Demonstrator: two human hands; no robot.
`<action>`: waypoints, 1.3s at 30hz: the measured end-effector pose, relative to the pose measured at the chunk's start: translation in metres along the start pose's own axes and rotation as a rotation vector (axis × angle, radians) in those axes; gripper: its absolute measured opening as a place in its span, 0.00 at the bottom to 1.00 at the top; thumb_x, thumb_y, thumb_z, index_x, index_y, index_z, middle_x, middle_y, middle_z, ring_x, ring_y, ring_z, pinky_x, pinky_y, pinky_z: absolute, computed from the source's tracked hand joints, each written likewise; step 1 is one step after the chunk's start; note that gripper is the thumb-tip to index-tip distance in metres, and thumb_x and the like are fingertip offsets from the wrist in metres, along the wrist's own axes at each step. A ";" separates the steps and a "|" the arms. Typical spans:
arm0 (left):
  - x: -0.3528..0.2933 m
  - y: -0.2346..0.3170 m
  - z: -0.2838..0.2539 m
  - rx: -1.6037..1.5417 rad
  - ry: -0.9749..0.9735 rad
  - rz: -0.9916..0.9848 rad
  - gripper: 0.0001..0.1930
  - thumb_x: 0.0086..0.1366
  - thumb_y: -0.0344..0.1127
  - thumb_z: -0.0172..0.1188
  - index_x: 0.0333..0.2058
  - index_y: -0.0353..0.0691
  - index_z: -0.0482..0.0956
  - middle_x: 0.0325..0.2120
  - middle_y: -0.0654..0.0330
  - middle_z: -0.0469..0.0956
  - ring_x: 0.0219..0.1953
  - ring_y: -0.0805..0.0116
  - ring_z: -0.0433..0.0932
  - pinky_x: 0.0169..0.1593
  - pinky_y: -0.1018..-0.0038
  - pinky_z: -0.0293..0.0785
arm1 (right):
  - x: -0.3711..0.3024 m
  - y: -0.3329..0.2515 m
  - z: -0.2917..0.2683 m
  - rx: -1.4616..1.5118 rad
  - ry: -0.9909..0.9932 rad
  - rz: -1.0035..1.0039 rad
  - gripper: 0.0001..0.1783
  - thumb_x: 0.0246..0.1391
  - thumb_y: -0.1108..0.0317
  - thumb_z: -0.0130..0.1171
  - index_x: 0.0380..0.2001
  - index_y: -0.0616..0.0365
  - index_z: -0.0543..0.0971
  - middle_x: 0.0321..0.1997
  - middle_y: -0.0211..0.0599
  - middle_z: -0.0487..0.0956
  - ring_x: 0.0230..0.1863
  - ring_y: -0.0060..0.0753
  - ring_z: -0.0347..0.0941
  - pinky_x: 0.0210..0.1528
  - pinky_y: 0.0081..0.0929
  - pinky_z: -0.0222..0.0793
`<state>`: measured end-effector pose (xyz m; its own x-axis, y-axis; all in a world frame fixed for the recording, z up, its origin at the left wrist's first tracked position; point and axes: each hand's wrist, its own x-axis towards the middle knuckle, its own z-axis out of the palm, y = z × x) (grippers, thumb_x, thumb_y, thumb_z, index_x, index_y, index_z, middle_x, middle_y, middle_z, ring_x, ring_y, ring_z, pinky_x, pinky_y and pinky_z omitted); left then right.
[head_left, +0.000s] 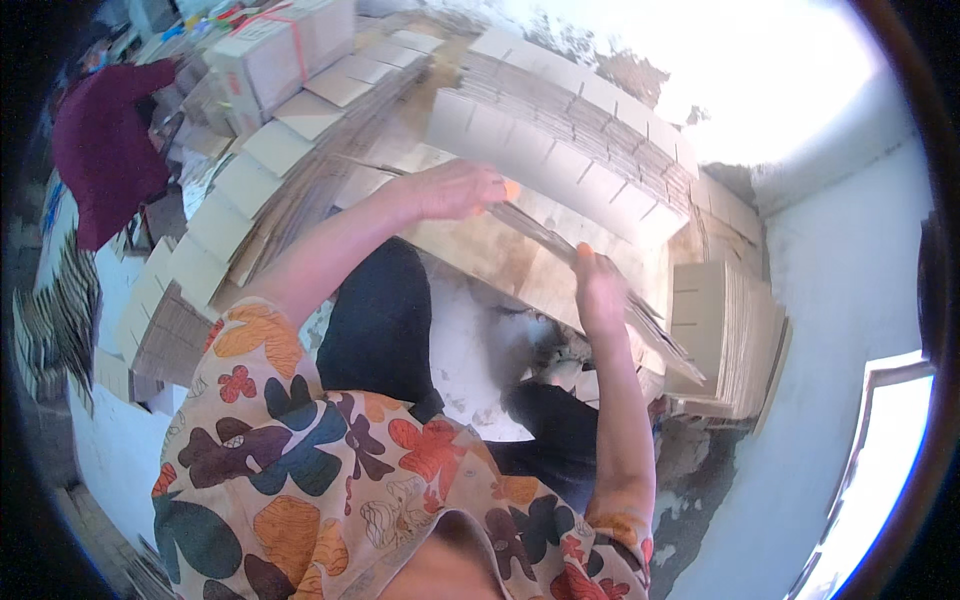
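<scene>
Left hand (455, 190) and right hand (601, 297) both pinching the strips (540, 235) along their top edge (orange tips on the fingers, btw). The strips run slantwise over the bench (470, 250), on the near side of a slotted stack (560, 168), right end close to another stack (700, 325)
</scene>
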<state>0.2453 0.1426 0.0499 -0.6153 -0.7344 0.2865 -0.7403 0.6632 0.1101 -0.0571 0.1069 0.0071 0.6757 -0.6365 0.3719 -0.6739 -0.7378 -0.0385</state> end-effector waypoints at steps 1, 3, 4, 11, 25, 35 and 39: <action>-0.012 0.024 -0.025 0.015 0.022 -0.027 0.16 0.58 0.31 0.52 0.45 0.33 0.72 0.35 0.55 0.74 0.40 0.58 0.75 0.40 0.68 0.74 | -0.006 -0.007 -0.016 -0.028 0.108 -0.063 0.20 0.43 0.79 0.54 0.44 0.59 0.71 0.38 0.45 0.77 0.40 0.44 0.75 0.37 0.38 0.71; -0.034 0.062 -0.066 0.137 0.094 -0.062 0.18 0.55 0.29 0.53 0.46 0.32 0.72 0.37 0.55 0.75 0.40 0.60 0.75 0.39 0.69 0.74 | -0.014 -0.024 -0.061 -0.118 0.273 -0.151 0.25 0.44 0.80 0.54 0.49 0.61 0.70 0.44 0.46 0.75 0.47 0.46 0.72 0.46 0.39 0.70; -0.054 0.075 -0.084 0.249 0.141 -0.079 0.20 0.54 0.28 0.53 0.47 0.33 0.72 0.37 0.55 0.76 0.40 0.61 0.75 0.39 0.69 0.75 | -0.020 -0.033 -0.080 -0.173 0.331 -0.179 0.25 0.45 0.80 0.54 0.51 0.62 0.70 0.46 0.47 0.74 0.49 0.47 0.71 0.50 0.40 0.69; -0.175 0.031 -0.100 0.817 0.288 -0.560 0.16 0.53 0.29 0.54 0.43 0.35 0.72 0.41 0.55 0.75 0.43 0.62 0.75 0.41 0.67 0.76 | -0.115 0.006 -0.115 -0.366 0.340 0.092 0.15 0.52 0.74 0.56 0.44 0.61 0.72 0.46 0.45 0.76 0.50 0.47 0.72 0.51 0.40 0.67; -0.225 -0.058 -0.047 0.500 -0.137 -0.918 0.07 0.53 0.31 0.57 0.30 0.35 0.79 0.29 0.48 0.79 0.36 0.51 0.79 0.38 0.58 0.76 | -0.304 0.034 -0.129 -0.357 0.175 0.704 0.12 0.53 0.70 0.56 0.41 0.58 0.77 0.41 0.42 0.78 0.44 0.45 0.73 0.44 0.39 0.70; -0.050 -0.041 -0.040 -0.266 0.280 -0.766 0.24 0.57 0.45 0.63 0.49 0.37 0.75 0.41 0.47 0.79 0.43 0.58 0.78 0.46 0.65 0.72 | -0.215 0.097 -0.114 -0.122 0.256 0.807 0.13 0.52 0.68 0.57 0.42 0.57 0.78 0.37 0.40 0.80 0.40 0.44 0.75 0.43 0.38 0.70; 0.020 -0.107 0.015 -0.592 0.624 -0.724 0.28 0.63 0.42 0.56 0.57 0.33 0.64 0.52 0.48 0.71 0.55 0.63 0.70 0.54 0.68 0.65 | -0.131 0.156 -0.088 0.180 0.434 0.790 0.20 0.51 0.66 0.59 0.47 0.64 0.75 0.34 0.46 0.81 0.32 0.41 0.77 0.34 0.33 0.70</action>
<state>0.3084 0.0550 0.0298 0.2738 -0.8838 0.3794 -0.5211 0.1952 0.8309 -0.2770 0.0953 0.0342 -0.1575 -0.8574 0.4899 -0.8109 -0.1708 -0.5597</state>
